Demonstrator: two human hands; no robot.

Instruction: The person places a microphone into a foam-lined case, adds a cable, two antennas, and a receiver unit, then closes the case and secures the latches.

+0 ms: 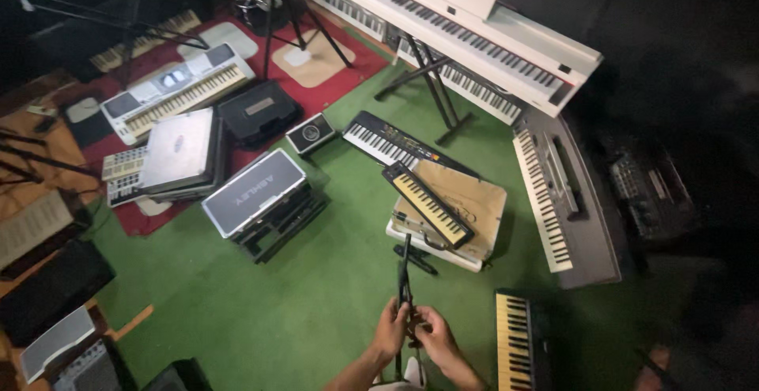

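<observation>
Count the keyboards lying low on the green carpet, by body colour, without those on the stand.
Black: 3, the long keyboard, the small keyboard on the cardboard box, the yellow-keyed keyboard
Grey: 1, the grey keyboard
Total: 4
Not counted: the black pole that left hand and right hand grip

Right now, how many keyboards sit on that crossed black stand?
2: a white piano on top of the stand, and a second keyboard on the tier beneath, partly hidden by the piano.

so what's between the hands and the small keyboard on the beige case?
Head view: only the black stand that both hands grip, over green carpet.
</observation>
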